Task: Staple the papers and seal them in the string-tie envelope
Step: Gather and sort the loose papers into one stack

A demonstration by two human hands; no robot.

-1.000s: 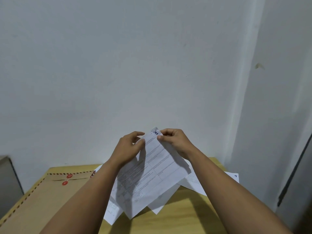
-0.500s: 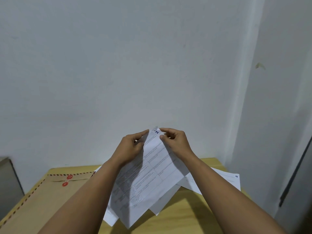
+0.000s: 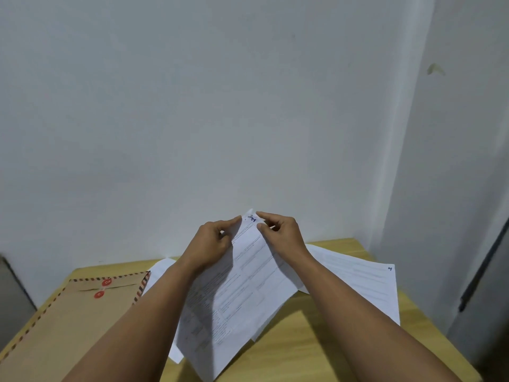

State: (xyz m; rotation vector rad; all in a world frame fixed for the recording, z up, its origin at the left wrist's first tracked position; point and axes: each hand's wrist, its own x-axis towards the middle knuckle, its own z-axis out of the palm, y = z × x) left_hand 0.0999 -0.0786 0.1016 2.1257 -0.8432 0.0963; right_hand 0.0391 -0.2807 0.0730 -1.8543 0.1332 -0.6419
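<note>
Both hands pinch the top corner of a printed sheet (image 3: 242, 293) lifted above the bench (image 3: 316, 351): left hand (image 3: 212, 244) on one side, right hand (image 3: 281, 235) on the other. More papers (image 3: 358, 282) lie underneath, and the brown envelope (image 3: 68, 321) rests flat to the left.

Matt white paper sheets (image 3: 242, 293), brown kraft-paper envelope (image 3: 68, 321), smooth pale wood table (image 3: 316, 348).

Envelope (image 3: 68, 321): lower left part cut off by the frame edge; right side hidden under the left forearm.
Printed sheet (image 3: 237, 296): text too small to read.
Sheets beneath (image 3: 355, 279): mostly covered by arms and top sheet.
</note>
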